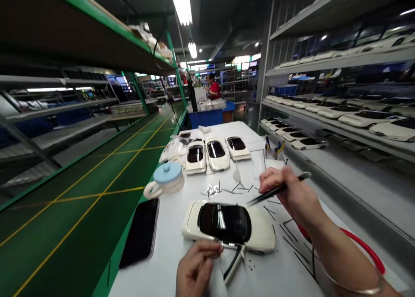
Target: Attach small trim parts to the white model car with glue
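A cream-white model car (262,228) with dark glass lies on the white table in front of me. A white piece with a black inner side, resembling an open door (234,264), sticks out from its near side. My left hand (197,266) is pinched closed against that side; what its fingertips hold, if anything, is too small to name. Black tweezers (270,193) are gripped in my right hand (300,197), raised above the car's right part, tips pointing down-left and apart from the car. Thin black strips (238,188) lie scattered beyond and to the right.
Three more model cars (218,154) stand farther back. At left are a lidded mug (171,184) and a phone (141,232). A red cable (366,249) curves at right. Racks of model cars (343,111) flank the table; a green conveyor (87,193) runs left. A person (214,89) is far off.
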The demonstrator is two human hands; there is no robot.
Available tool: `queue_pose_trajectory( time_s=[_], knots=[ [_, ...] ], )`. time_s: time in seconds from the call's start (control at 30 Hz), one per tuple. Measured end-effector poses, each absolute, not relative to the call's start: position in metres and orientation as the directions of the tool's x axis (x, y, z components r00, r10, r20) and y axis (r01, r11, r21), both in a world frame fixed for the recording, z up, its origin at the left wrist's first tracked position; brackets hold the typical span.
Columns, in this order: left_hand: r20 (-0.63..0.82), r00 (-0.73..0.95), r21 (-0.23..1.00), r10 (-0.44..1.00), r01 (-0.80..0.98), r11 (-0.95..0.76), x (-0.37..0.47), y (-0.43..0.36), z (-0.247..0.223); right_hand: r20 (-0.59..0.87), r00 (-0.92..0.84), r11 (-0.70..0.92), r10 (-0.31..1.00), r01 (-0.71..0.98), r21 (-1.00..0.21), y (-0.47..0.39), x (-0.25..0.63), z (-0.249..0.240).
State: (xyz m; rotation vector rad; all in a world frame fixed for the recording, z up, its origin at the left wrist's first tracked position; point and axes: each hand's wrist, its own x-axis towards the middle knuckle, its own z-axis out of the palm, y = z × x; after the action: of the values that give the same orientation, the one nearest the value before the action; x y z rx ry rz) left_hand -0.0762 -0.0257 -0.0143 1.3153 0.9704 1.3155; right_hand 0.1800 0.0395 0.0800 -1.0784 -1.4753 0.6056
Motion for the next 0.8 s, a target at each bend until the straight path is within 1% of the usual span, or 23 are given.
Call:
queue_pose_trajectory(
  time_s=[0.07,0.1,0.17,0.23,0.3,0.43,0.57,0.8],
  knots=[
    [0.240,0.120,0.968,0.963,-0.097,-0.230,-0.075,-0.027,-0.013,0.310,0.048,0.304,0.950,0.092,-0.948,0.022,0.176,0.065],
    [0.261,0.141,0.964,0.955,-0.088,-0.251,-0.076,-0.027,-0.012,0.221,0.050,0.220,0.974,0.021,-0.975,0.015,0.171,0.055],
    [0.286,0.163,0.958,0.944,-0.071,-0.278,-0.078,-0.027,-0.013,0.077,0.103,0.087,0.992,-0.098,-0.991,0.003,0.157,0.035],
    [0.295,0.157,0.956,0.943,-0.063,-0.288,-0.079,-0.027,-0.014,0.001,0.176,0.031,0.984,-0.166,-0.986,-0.005,0.142,0.024],
    [0.305,0.143,0.952,0.941,-0.063,-0.299,-0.080,-0.028,-0.015,-0.031,0.194,0.001,0.981,-0.159,-0.987,-0.010,0.129,0.024],
    [0.334,0.128,0.942,0.934,-0.073,-0.327,-0.079,-0.030,-0.016,-0.056,0.165,-0.052,0.985,-0.032,-0.998,-0.014,0.118,0.035],
    [0.365,0.131,0.930,0.922,-0.091,-0.355,-0.078,-0.030,-0.015,-0.120,0.162,-0.123,0.979,0.007,-0.992,-0.018,0.118,0.035],
    [0.395,0.145,0.919,0.907,-0.079,-0.387,-0.077,-0.028,-0.011,-0.131,0.181,-0.147,0.975,0.080,-0.986,-0.020,0.118,0.030]
  ],
)
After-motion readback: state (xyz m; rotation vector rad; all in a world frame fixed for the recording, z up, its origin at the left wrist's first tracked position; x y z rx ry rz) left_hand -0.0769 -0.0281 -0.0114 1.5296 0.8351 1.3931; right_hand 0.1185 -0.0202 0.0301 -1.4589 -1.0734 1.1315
